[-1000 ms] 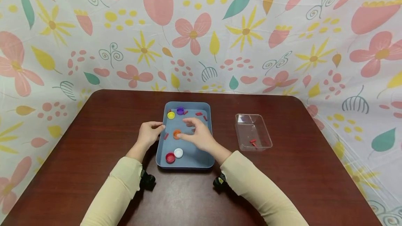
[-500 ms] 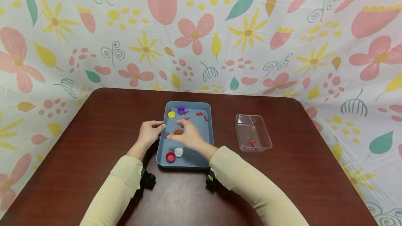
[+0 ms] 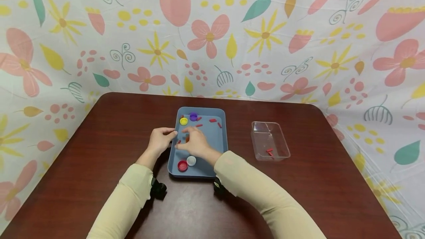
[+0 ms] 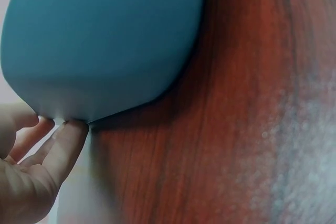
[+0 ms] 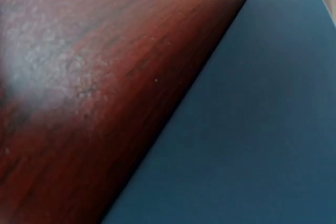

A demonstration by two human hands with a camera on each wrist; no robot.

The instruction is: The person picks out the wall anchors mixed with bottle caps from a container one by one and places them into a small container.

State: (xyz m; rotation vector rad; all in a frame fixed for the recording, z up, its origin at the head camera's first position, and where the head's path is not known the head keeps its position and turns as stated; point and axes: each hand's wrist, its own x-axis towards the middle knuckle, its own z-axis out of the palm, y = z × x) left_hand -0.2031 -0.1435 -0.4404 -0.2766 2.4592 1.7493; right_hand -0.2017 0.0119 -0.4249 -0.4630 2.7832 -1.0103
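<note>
My left hand (image 3: 160, 141) grips the left rim of a blue-grey tray (image 3: 216, 135) between thumb and fingers. In the left wrist view, the fingertips of this hand (image 4: 31, 166) meet the tray's outer side (image 4: 115, 35). Over the middle of the tray is my right hand (image 3: 198, 144), thumb and fingers spread apart. A small red stick (image 3: 179, 142) lies by its thumb, and an orange cap (image 3: 187, 138) is mostly hidden behind its fingers. Toward the near end sit a red cap (image 3: 182, 165) and a white cap (image 3: 191, 160). The tray's side fills much of the right wrist view.
Yellow (image 3: 183, 121) and purple caps (image 3: 193, 116) sit at the tray's far left. Several red sticks (image 3: 213, 120) are scattered near them. To the right stands a clear plastic box (image 3: 288, 155) holding a few red sticks (image 3: 269, 150). A floral cloth (image 3: 212, 40) hangs behind the table.
My right hand has moved left and lower over the tray, now covering most of the orange cap. The left hand stays on the rim. The whole view has shifted slightly.
</note>
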